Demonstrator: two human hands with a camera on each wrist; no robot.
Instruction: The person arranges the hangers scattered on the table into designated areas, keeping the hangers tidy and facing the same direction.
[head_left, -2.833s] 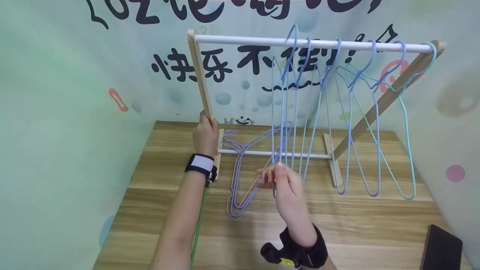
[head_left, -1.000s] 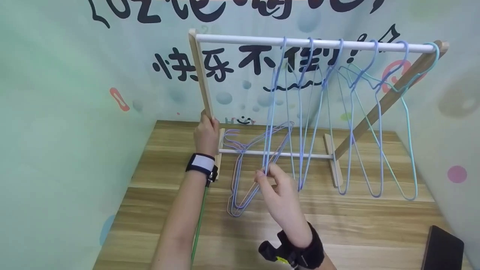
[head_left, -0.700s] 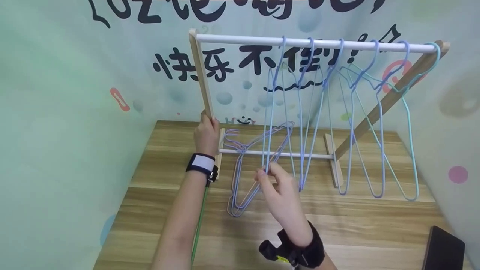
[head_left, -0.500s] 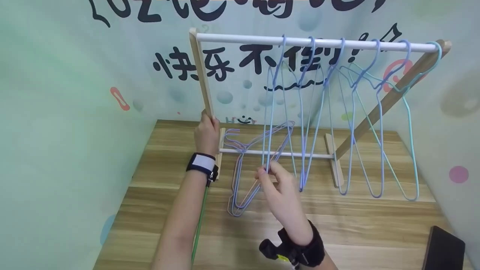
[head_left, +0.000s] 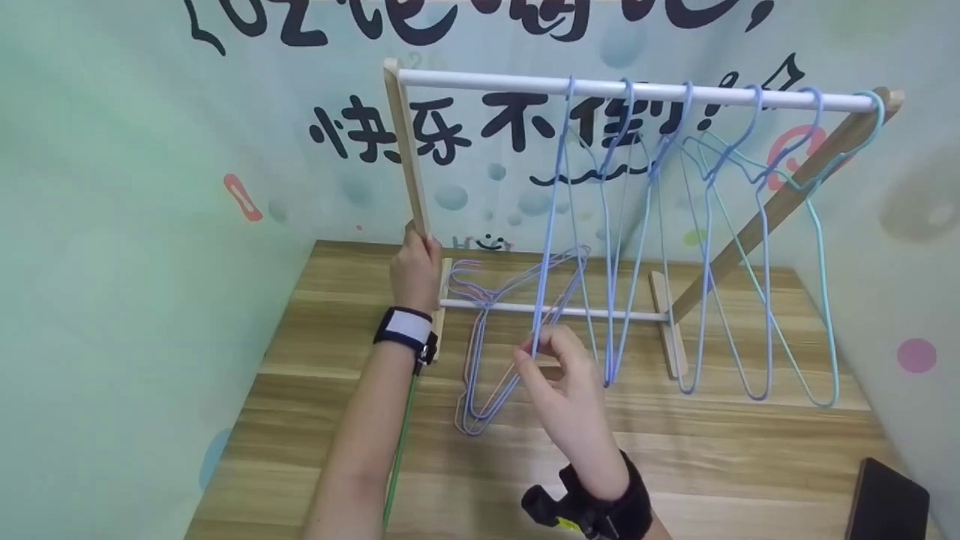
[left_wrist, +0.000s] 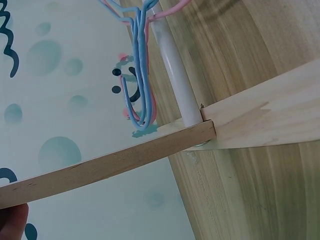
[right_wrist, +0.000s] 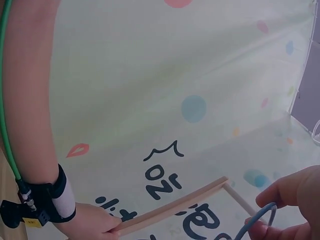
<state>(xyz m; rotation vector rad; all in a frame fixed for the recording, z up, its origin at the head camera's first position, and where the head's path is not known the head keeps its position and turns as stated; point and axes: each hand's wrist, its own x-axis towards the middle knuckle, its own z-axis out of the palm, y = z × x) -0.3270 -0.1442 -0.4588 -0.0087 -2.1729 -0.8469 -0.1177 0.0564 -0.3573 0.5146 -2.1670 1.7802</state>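
Note:
My left hand (head_left: 415, 270) grips the left wooden post (head_left: 407, 150) of a small clothes rack, near its lower part. In the left wrist view, a fingertip (left_wrist: 15, 222) shows under that post (left_wrist: 110, 162). A blue-purple wire clothes hanger (head_left: 550, 217) has its hook over the rack's white top rail (head_left: 487, 80). Seen nearly edge-on, it is the leftmost hanger there. Thumb and fingers of my right hand (head_left: 566, 382) pinch its lower end. The right wrist view shows the bent wire of this hanger (right_wrist: 252, 223) between the fingertips.
Several blue and purple hangers hang farther right, with a turquoise hanger (head_left: 817, 262) at the end. A pile of hangers (head_left: 480, 367) lies on the wooden table (head_left: 315, 420), overlapping the lower white bar (head_left: 622, 312). A black flat object (head_left: 889, 499) lies front right.
The hanger's hook, raised above the rail in the oldest frame, now sits over it, farther left. My right hand has swung the lower end until the hanger appears edge-on. My left hand stays put.

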